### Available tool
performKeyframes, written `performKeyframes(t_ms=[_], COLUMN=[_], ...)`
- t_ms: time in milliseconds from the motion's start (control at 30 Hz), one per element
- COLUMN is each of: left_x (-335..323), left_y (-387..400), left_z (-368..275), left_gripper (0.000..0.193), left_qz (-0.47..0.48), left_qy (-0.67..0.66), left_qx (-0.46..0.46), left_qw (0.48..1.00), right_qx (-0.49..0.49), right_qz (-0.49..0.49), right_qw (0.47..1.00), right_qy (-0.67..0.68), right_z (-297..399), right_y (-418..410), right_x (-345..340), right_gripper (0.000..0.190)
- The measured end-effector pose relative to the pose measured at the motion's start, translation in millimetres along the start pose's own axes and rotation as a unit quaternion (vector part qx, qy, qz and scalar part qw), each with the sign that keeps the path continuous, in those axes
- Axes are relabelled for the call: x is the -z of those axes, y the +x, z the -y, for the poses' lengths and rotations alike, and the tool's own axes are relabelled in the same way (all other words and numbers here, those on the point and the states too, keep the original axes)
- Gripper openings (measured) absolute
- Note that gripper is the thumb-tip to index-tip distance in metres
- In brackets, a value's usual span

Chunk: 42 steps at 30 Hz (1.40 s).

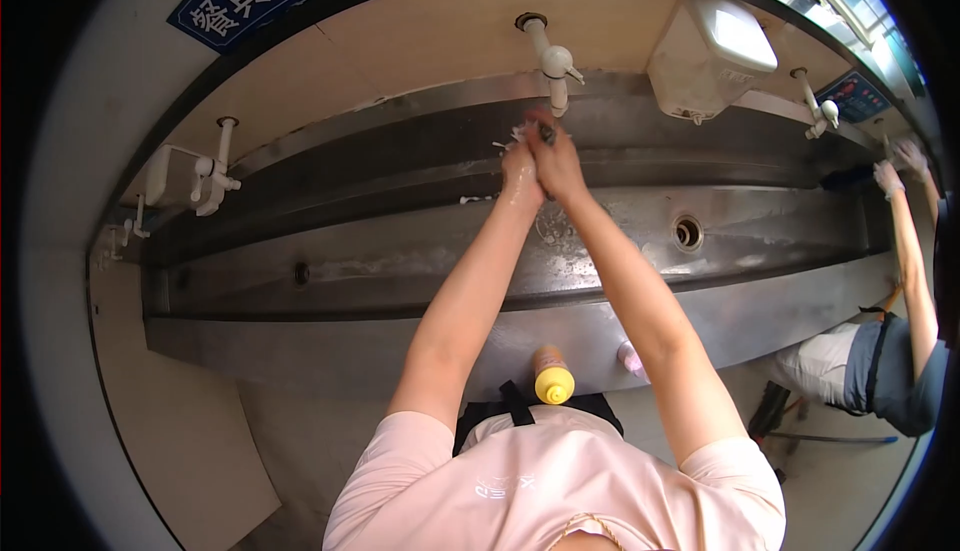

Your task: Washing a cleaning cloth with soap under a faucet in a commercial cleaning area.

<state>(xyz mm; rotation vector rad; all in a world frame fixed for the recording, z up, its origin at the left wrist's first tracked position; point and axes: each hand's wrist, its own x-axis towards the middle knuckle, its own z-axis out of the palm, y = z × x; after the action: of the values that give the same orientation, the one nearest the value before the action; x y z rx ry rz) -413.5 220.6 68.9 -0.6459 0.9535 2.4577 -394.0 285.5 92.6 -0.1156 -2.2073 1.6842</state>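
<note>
Beneath the middle white faucet [556, 74], my left hand [519, 168] and my right hand [559, 164] are pressed together over the stainless steel trough sink [420, 239]. Their fingers are blurred and overlap. White foam [517, 133] clings around the left fingers, and the left wrist looks wet. A small dark patch [547, 133] shows at the right hand; what it is, I cannot tell. More foam [476, 199] lies on the sink's inner ledge. Water wets the basin floor below my wrists.
A yellow-capped bottle [554, 378] and a pink item [632, 359] stand on the front rim. A white wall-mounted box [709, 55] hangs right of the faucet. A drain hole [686, 233] opens at right. Another person [892, 371] works at the far right, hands gloved.
</note>
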Motion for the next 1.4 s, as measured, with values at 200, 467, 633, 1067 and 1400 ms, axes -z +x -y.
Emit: performKeyframes(t_ms=[200,467,633,1067,1400], left_x=[29,-13,-15,-21,-46], left_y=[29,-3,-12,5,-31], left_z=[-18,14,-10,7,-25], left_gripper=[0.030,0.033,0.037,0.043,0.038], left_qz=[0.173,0.038,-0.008,-0.101,-0.043], left_qy=[0.000,0.007,-0.105,0.220,0.556], left_qx=[-0.039,-0.074,0.016,-0.212,-0.473], left_qw=[0.984,0.997,0.994,0.947,0.682], right_qx=[0.014,-0.128,0.142,-0.126,-0.272], right_qz=[-0.003,-0.013,0.015,-0.145,-0.050], right_qw=[1.000,0.970,0.989,0.935,0.853], right_qy=[0.015,0.206,0.036,0.298,0.443], right_z=[48,-12,23,32,8], right_y=[-37,15,-10,6,28], right_x=[-9,18,19,6,35], right_gripper=[0.036,0.033,0.038,0.025,0.027])
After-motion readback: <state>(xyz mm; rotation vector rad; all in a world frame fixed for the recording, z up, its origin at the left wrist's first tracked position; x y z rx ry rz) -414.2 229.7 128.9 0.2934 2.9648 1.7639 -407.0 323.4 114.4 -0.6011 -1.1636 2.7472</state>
